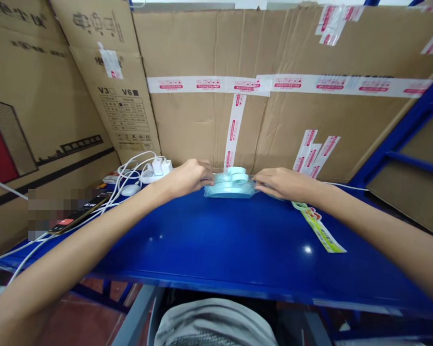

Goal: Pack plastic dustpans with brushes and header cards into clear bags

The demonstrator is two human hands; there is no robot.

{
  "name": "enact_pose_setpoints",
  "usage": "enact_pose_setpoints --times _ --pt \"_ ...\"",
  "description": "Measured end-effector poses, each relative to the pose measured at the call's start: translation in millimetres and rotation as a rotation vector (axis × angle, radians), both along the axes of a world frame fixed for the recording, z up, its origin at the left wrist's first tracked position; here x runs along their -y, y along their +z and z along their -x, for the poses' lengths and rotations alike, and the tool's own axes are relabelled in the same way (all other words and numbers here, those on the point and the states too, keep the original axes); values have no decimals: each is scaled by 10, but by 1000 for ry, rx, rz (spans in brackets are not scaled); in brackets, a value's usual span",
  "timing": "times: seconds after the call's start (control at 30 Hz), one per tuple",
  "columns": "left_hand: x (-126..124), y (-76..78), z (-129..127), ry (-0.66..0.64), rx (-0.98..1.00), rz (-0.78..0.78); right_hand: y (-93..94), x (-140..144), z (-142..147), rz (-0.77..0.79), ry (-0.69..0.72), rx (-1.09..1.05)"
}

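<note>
The pale blue rounded thing (pixel 228 191) sits in a clear bag (pixel 209 192) between the two hands, far back on the blue table (pixel 216 240). The left hand (pixel 193 177) is curled nearly closed, and its fingertips seem to pinch the bag's near side. The right hand (pixel 283 183) is flatter, with its fingers a little bent and their tips at the bag's other side. I cannot tell if it grips, because its thumb is hard to see. One hand on each side probably keeps the bag from sliding or tipping.

Just below the right hand, a yellow-green paper strip (pixel 323 230) lies slanted, maybe put to the side so the middle has room. Left of the left hand are a white power strip (pixel 159 172) and messy white cords (pixel 119 192). A phone (pixel 81 214) lies by the cords, perhaps to charge. Past both hands, a taped cardboard sheet (pixel 187 125) stands up like a wall, maybe to stop things falling off the back.
</note>
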State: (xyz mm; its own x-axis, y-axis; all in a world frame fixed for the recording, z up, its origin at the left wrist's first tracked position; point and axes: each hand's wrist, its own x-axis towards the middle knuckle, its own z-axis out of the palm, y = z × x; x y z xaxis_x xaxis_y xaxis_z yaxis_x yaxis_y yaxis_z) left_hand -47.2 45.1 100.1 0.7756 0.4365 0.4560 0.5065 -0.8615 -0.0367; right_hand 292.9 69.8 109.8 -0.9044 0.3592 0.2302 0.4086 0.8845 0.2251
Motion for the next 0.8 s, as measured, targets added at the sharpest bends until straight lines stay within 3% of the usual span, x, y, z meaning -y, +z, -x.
enact_pose_setpoints --times 0.43,0.63,0.8 --pt "202 174 -10 56 159 77 337 95 -62 89 32 -30" --pt "-3 280 -30 170 276 134 474 -96 -23 101 20 -53" --pt "-169 341 10 169 374 225 611 -297 26 106 -22 -42"
